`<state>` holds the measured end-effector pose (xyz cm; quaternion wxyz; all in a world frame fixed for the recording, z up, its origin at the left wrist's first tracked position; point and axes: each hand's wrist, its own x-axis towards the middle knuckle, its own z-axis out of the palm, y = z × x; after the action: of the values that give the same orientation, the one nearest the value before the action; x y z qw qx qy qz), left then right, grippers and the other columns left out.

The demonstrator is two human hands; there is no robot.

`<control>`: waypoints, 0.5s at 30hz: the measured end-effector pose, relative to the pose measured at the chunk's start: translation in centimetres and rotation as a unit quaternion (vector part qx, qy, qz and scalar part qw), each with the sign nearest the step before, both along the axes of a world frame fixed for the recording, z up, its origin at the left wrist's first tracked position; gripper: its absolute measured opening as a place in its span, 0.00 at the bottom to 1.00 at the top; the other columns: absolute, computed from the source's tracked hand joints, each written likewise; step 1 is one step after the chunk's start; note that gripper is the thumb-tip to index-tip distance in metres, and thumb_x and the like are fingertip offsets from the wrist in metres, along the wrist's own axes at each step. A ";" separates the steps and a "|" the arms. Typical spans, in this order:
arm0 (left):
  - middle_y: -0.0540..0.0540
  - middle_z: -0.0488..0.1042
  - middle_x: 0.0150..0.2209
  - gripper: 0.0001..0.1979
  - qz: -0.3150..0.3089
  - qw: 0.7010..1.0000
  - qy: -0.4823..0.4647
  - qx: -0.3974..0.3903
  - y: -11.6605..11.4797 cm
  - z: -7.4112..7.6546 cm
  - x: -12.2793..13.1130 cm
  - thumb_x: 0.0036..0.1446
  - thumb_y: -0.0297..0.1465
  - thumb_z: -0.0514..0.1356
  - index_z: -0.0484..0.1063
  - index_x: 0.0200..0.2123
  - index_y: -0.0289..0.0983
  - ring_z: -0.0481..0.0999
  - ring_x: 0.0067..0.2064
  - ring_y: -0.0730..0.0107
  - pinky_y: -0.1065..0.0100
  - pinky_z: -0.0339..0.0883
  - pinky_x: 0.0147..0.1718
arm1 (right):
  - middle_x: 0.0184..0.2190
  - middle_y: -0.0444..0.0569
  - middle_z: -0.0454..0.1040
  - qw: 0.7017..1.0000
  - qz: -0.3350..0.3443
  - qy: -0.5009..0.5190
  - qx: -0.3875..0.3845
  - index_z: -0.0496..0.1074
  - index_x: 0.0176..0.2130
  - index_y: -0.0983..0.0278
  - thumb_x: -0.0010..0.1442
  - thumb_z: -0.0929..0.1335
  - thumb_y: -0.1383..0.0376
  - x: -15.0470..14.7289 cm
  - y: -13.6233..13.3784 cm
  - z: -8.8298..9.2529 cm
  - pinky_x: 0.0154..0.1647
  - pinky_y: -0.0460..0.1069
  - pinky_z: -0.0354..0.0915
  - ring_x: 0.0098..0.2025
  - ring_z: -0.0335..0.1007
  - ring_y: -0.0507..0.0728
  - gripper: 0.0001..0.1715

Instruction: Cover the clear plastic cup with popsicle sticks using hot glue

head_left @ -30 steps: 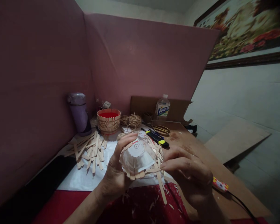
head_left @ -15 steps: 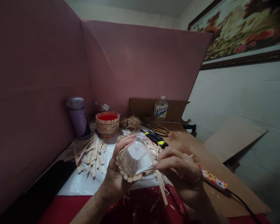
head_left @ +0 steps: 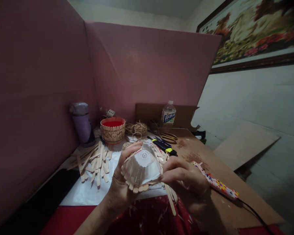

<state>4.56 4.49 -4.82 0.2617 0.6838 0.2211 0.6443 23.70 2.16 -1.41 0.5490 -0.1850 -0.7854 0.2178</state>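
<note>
"Plastic bowl (head_left: 147, 166), the clear one: where is it?"

"Upside down, to the right of the red-lined pot (head_left: 112, 134) and nearer the person, with a row of wooden sticks (head_left: 136, 188) along its near edge."

"How does the left hand sit?"

"The left hand (head_left: 123, 173) is curved round the bowl's left side, fingers reaching over the far edge, clamped on it."

"And the right one?"

"The right hand (head_left: 185, 178) has thumb and fingertips together at the bowl's right-hand rim, pinching a single stick (head_left: 154, 182) that they mostly hide."

"What differs from a second ago?"

"Then, the right fingertips stood a little clear of the bowl, and the stick showed plainly between them and the rim. Now they are up against the edge. More of the flower-patterned tool (head_left: 220, 186) shows too, on the desk (head_left: 198, 143), well to the pot's right; the right hand covered much of it earlier."
</note>
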 end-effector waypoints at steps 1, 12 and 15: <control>0.41 0.63 0.61 0.35 0.001 1.000 0.003 0.000 0.1 -0.1 0.0 0.46 0.45 0.68 0.62 0.57 0.46 0.61 0.62 0.46 0.41 0.56 0.61 | 0.32 0.45 0.70 1.000 0.001 -0.001 0.003 0.76 0.41 0.58 0.60 0.66 0.77 0.0 0.0 0.0 0.32 0.48 0.63 0.33 0.67 0.52 0.16; 0.41 0.62 0.61 0.35 0.008 1.000 0.014 0.005 0.1 -0.1 -0.3 0.46 0.39 0.69 0.62 0.57 0.45 0.61 0.62 0.46 0.43 0.56 0.60 | 0.33 0.45 0.70 1.000 0.006 0.000 0.014 0.76 0.42 0.59 0.59 0.65 0.78 0.1 -0.1 -0.2 0.34 0.48 0.62 0.34 0.68 0.51 0.19; 0.41 0.63 0.61 0.35 0.013 0.999 0.021 0.021 -0.1 0.4 -0.3 0.45 0.36 0.70 0.63 0.57 0.44 0.62 0.61 0.49 0.47 0.58 0.60 | 0.33 0.45 0.70 1.000 0.020 -0.002 0.000 0.76 0.42 0.59 0.59 0.65 0.79 0.0 -0.1 -0.2 0.33 0.47 0.63 0.34 0.68 0.51 0.19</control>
<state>4.25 4.41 -4.44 0.2342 0.6995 0.2219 0.6377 23.70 2.07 -1.61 0.5431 -0.1698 -0.7901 0.2279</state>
